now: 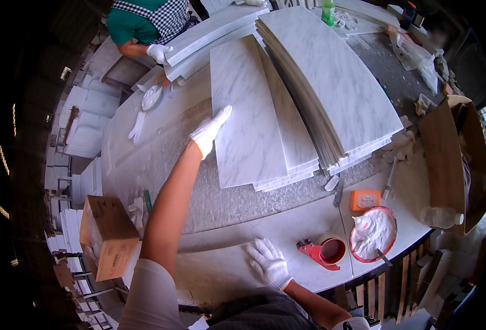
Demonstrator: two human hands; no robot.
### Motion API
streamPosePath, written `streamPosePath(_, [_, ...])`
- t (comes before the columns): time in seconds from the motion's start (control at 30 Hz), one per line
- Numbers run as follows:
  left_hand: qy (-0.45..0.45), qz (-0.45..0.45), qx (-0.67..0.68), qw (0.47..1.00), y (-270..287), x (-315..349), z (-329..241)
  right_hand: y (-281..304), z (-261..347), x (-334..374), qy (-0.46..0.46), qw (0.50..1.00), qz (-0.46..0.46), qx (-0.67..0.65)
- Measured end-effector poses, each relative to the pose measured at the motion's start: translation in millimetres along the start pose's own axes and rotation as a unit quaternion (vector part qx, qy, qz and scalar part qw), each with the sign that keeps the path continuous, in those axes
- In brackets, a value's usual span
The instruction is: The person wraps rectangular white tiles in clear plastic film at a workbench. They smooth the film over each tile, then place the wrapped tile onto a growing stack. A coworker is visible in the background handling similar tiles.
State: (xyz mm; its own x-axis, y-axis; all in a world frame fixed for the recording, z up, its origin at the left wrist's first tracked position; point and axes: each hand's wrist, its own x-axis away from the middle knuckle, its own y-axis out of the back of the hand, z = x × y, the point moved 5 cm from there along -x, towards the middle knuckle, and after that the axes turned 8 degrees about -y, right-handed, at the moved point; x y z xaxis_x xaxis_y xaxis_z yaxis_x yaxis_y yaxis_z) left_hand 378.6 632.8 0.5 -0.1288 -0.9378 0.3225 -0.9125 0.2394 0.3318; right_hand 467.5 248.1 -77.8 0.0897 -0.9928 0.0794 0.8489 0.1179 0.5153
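Note:
My left hand (211, 132), in a white glove, grips the left edge of a grey-veined white marble slab (246, 110). Its fingers lie over the edge; the thumb is hard to make out. That slab rests askew on a few more marble slabs (295, 126), overhanging them on the left. My right hand (268, 264), gloved too, lies with fingers spread on a marble piece (215, 269) along the near bench edge. To its right are a red tape dispenser (323, 253) and a red-rimmed bowl (374, 234) of white paste, holding a small bottle and a spatula.
A tall stack of marble slabs (331, 82) stands at the right. Across the bench, a co-worker's gloved hand (159, 53) touches another stack (215, 33). Cardboard boxes stand left (111, 236) and right (446, 159). An orange box (365, 200) sits near the bowl.

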Motion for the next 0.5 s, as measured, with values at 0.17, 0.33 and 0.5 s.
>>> streamPosePath(0.17, [-0.001, 0.089, 0.123, 0.988, -8, -8, 16, -8, -8, -2, 0.004, 1.000, -0.002, -0.006])
streamPosePath(0.33, [-0.014, 0.089, 0.157, 0.983, -11, 8, 16, -4, -7, -1, -0.007, 1.000, 0.009, 0.026])
streamPosePath(0.5, [-0.008, -0.008, 0.241, 0.970, -4, 40, 34, -8, -5, 4, 0.001, 1.000, -0.013, 0.010])
